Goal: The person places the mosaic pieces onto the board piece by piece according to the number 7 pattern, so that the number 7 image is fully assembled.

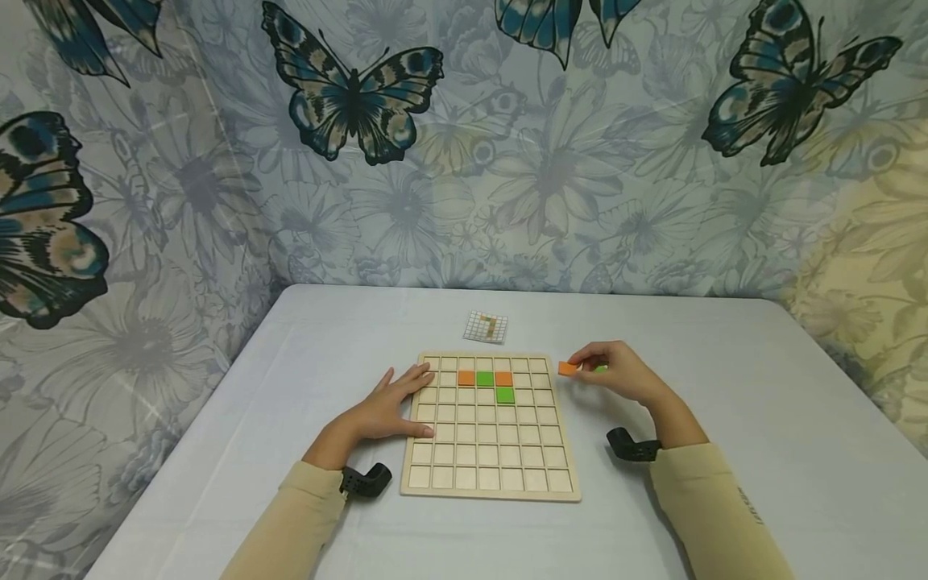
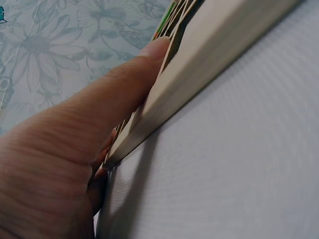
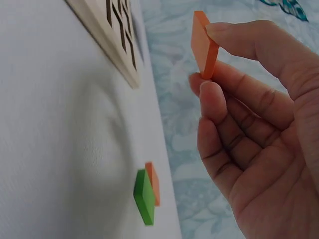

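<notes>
In the head view, the right hand (image 1: 616,374) pinches an orange tile (image 1: 566,369) over the table (image 1: 725,346), by the far right corner of the board (image 1: 466,456). The left hand (image 1: 383,409) lies spread on its left edge.

Left wrist: the thumb (image 2: 134,77) touches the board.

Right wrist: the tile looks light, hard, smooth; its thin sides seem best to hold.

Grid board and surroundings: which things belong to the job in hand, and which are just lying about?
Likely the job's: grid board, held orange tile, four placed tiles, loose green tile, loose orange tile, grid card.

Likely just there: white tablecloth, butterfly-print backdrop, wrist devices.
</notes>
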{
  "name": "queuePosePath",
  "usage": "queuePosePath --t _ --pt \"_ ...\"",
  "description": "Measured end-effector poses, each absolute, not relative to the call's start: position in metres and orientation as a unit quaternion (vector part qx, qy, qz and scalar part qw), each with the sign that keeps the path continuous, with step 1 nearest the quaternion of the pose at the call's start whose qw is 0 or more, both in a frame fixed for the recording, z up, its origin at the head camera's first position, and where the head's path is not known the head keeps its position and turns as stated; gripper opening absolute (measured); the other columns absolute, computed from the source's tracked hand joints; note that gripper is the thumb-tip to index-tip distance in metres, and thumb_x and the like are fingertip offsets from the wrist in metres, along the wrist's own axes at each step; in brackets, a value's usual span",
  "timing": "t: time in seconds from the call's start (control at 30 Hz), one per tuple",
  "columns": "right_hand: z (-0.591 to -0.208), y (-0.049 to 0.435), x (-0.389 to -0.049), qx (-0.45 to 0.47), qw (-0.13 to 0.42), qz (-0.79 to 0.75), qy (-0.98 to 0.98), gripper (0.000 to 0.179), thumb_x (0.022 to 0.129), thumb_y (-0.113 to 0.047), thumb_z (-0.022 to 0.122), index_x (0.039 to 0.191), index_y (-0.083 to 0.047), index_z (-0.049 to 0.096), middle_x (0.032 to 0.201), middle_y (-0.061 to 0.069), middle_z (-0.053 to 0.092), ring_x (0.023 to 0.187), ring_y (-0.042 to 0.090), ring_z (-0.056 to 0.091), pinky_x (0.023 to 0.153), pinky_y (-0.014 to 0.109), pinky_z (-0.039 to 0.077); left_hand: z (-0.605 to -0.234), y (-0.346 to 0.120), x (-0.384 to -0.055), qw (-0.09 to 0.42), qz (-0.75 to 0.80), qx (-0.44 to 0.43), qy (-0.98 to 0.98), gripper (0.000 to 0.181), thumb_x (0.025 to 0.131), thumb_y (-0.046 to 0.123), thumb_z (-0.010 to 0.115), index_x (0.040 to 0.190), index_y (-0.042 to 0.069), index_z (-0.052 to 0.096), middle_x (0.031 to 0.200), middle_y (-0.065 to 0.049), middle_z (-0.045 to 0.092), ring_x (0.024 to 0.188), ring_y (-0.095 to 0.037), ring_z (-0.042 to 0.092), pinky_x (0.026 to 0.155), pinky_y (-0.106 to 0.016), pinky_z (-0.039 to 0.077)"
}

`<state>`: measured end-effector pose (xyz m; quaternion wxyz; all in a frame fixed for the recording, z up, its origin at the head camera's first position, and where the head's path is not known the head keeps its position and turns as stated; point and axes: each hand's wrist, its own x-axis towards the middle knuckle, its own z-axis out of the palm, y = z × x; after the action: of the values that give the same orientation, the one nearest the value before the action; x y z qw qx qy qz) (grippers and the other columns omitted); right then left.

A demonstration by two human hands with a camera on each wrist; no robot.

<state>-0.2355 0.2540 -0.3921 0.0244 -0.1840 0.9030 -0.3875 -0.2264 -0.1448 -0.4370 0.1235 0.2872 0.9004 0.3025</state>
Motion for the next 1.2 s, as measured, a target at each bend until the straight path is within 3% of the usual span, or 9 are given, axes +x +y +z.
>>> queuePosePath --t 0.1,0.3,0.87,1.2 --pt "-0.392 0.246 -0.236 -0.193 0.023 -0.384 0.903 0.022 0.081 -0.012 0.072 0.100 -0.002 0.070 0.087 0.008 0.066 0.075 0.008 0.056 0.067 0.026 0.049 -0.437 -0.145 -0.226 0.124 0.303 0.285 0.901 0.096 0.072 0.049 0.075 0.148 0.013 0.028 0.158 -0.002 0.013 0.146 -0.023 0.007 0.118 -0.048 -0.010" --pt "-0.391 0.233 -0.235 -0.209 0.027 -0.378 0.901 0.022 0.080 -0.013 0.073 0.099 -0.003 0.070 0.094 0.009 0.069 0.079 0.008 0.059 0.073 0.027 0.052 -0.437 -0.145 -0.226 0.123 0.303 0.284 0.901 0.096 0.072 0.048 0.075 0.148 0.012 0.028 0.158 -0.003 0.013 0.146 -0.024 0.007 0.118 -0.048 -0.009" --pt "-0.393 0.192 -0.230 -0.265 0.067 -0.386 0.881 0.018 0.080 -0.014 0.072 0.096 -0.006 0.070 0.091 0.006 0.066 0.074 0.008 0.056 0.067 0.029 0.050 -0.436 -0.145 -0.226 0.120 0.304 0.286 0.901 0.095 0.073 0.047 0.075 0.147 0.011 0.029 0.158 -0.004 0.014 0.146 -0.025 0.008 0.118 -0.050 -0.009" --pt "-0.394 0.179 -0.229 -0.291 0.075 -0.396 0.868 0.019 0.080 -0.013 0.072 0.096 -0.003 0.069 0.094 0.011 0.067 0.075 0.007 0.057 0.064 0.026 0.051 -0.437 -0.146 -0.227 0.121 0.306 0.283 0.901 0.095 0.072 0.049 0.075 0.147 0.011 0.029 0.158 -0.003 0.014 0.146 -0.025 0.007 0.118 -0.049 -0.009"
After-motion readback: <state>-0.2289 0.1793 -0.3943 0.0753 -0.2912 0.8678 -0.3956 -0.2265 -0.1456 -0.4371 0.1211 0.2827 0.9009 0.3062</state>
